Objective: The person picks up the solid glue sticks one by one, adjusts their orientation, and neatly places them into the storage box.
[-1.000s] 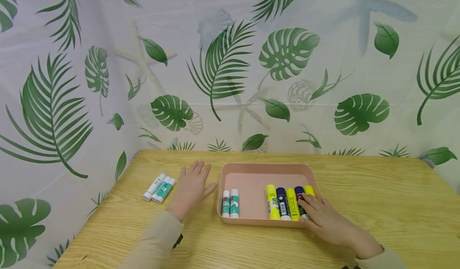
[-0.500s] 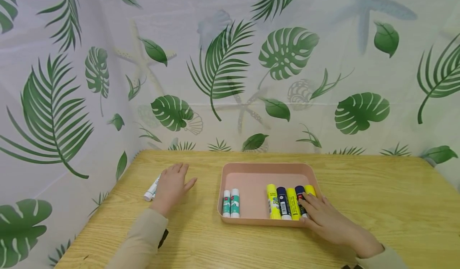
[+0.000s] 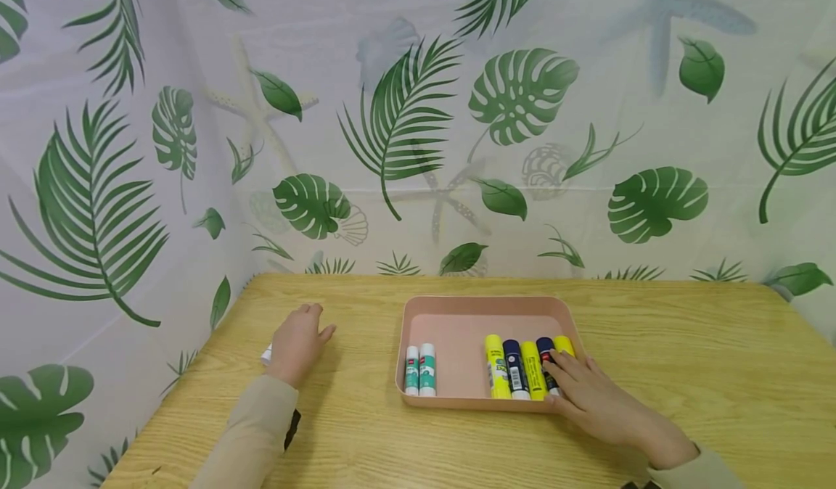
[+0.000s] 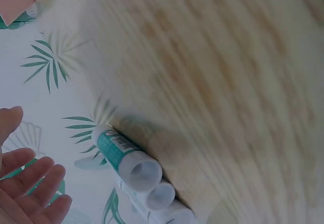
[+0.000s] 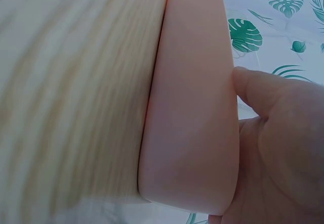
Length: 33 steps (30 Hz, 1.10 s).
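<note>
Over three white-and-teal glue sticks [image 4: 142, 171] on the table's left side hovers my left hand [image 3: 297, 344], hiding most of them in the head view. Its fingers [image 4: 40, 186] are loosely spread, apart from the sticks in the left wrist view. My right hand [image 3: 597, 405] rests on the near right corner of a pink tray [image 3: 457, 403], fingers extended over the glue sticks there. In the right wrist view its thumb touches the rim of the tray [image 5: 192, 97].
Inside the tray, two teal-and-white glue sticks [image 3: 427, 373] stand at the left. Several yellow and navy glue sticks [image 3: 516, 369] line the right. A leaf-patterned cloth [image 3: 418, 148] hangs behind the wooden table [image 3: 686, 344].
My left hand has moved left from beside the tray to above the loose glue sticks, covering them. The right hand and the tray have stayed put.
</note>
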{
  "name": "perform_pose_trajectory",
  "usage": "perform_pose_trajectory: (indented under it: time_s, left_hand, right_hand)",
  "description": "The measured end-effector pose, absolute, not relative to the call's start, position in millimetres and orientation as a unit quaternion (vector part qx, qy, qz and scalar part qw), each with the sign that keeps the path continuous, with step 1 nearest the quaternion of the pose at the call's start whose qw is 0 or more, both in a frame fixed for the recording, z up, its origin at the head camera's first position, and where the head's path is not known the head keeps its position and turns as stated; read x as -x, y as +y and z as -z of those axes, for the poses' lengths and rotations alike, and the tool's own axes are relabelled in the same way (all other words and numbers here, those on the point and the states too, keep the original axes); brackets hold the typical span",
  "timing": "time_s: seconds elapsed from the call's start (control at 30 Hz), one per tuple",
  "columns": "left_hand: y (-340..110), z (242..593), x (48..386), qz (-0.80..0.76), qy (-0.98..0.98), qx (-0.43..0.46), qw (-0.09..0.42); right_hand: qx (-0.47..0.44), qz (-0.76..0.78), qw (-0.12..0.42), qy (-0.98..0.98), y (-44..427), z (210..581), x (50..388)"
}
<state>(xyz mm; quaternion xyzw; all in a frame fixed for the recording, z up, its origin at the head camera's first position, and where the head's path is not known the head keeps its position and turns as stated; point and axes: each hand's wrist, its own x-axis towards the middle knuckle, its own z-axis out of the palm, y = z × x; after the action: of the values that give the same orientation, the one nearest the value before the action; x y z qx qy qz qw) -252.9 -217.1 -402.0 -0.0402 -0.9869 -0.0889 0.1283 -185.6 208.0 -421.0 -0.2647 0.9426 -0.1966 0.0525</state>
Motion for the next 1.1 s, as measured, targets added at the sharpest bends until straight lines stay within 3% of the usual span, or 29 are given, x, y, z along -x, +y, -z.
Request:
perform_pose_trajectory:
  time_s: [0.43, 1.1]
  left_hand:
    - [-229.6, 408.4, 255.4, 0.084, -0.994, 0.009, 0.076]
    - [-233.1, 415.1, 255.8, 0.074, -0.997, 0.001, 0.037]
  right_hand:
    - [0.264, 0.196, 0.054, 0.943, 207.4, 420.9, 184.6]
    - [0.262, 0.197, 0.051, 0.943, 207.2, 419.4, 184.8]
